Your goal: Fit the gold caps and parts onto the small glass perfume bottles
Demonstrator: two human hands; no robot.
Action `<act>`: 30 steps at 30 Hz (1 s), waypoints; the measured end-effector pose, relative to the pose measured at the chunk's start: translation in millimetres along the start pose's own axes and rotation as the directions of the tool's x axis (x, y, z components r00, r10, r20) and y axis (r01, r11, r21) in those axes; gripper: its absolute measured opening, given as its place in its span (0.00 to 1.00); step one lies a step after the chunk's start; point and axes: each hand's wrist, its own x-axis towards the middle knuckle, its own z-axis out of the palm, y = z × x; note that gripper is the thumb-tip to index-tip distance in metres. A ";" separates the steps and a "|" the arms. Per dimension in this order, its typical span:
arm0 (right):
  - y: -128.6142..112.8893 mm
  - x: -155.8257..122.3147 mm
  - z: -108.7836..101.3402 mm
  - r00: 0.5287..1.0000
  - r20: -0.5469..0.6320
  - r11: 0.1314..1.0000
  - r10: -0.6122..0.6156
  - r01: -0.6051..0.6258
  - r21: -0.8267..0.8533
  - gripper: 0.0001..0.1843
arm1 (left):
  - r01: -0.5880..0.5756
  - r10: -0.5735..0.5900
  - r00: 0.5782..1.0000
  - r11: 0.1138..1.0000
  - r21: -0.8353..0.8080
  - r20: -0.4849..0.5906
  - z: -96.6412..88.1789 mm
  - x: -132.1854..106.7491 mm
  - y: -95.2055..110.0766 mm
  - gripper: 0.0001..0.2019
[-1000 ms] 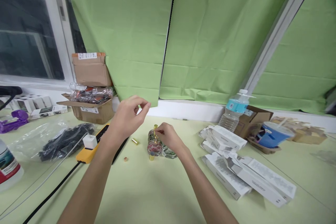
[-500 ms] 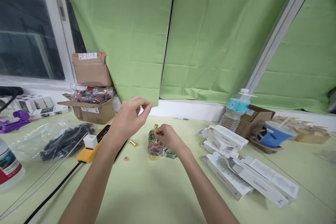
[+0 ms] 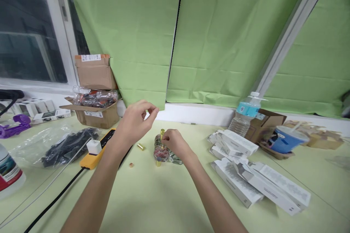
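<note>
My left hand (image 3: 138,121) is raised over the table, thumb and forefinger brought together; anything between the tips is hidden. Lower and to the right, my right hand (image 3: 175,142) pinches a thin gold-coloured piece (image 3: 162,147) above a cluster of small round glass-like pieces (image 3: 161,154) with reddish and greenish contents. Behind its fingertips stands a yellow-gold cylinder (image 3: 162,131). A yellowish cylinder (image 3: 158,162) is at the cluster's front. Left of the cluster lie a loose gold cylinder (image 3: 140,147) and a small copper-coloured piece (image 3: 131,165).
A yellow power strip (image 3: 91,161) with a white plug stands left of my left forearm. Further left are a bagged black item (image 3: 68,147) and a cardboard box (image 3: 95,115). White cartons (image 3: 262,182), a water bottle (image 3: 244,114) and a blue cup (image 3: 287,140) occupy the right.
The loose gold cylinder has shifted slightly right and away from me. Both hands stay almost where they were.
</note>
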 end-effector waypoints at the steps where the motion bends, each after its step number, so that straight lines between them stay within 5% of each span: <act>1: -0.6 0.3 0.2 1.000 0.004 1.000 -0.009 0.009 -0.022 0.12 | -0.001 0.001 1.000 1.000 0.001 0.001 -0.1 -0.1 -0.2 0.11; 17: 1.2 -2.9 -3.7 0.994 0.082 0.982 -0.068 0.082 -0.172 0.14 | 0.001 -0.001 1.000 1.000 -0.004 0.026 1.0 -0.9 0.6 0.12; 30: -2.0 -2.8 -5.7 0.991 0.072 0.994 0.113 -0.113 0.003 0.16 | 0.004 -0.004 0.999 1.000 -0.003 0.036 1.4 -0.9 3.1 0.11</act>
